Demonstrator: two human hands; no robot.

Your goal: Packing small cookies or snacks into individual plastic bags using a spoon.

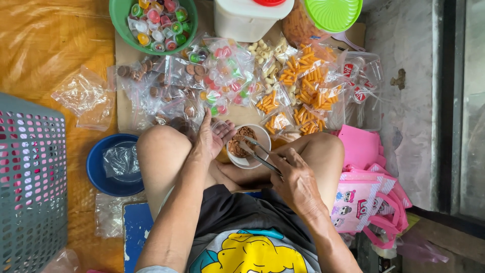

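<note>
The person sat cross-legged on the floor. The right hand (298,183) was closed around metal tongs (258,155), whose tips reached into a small white bowl (251,149) of brown cookies (239,141). This bowl stood between the knees, just below the near edge of the board (121,55). The left hand (212,137) was open, palm up, touching a small clear bag (221,128) beside the bowl. On the board lay many small bags of cookies, coloured jelly cups and orange snacks (308,83). A green bowl (119,15) of jelly cups stood at its far left corner.
</note>
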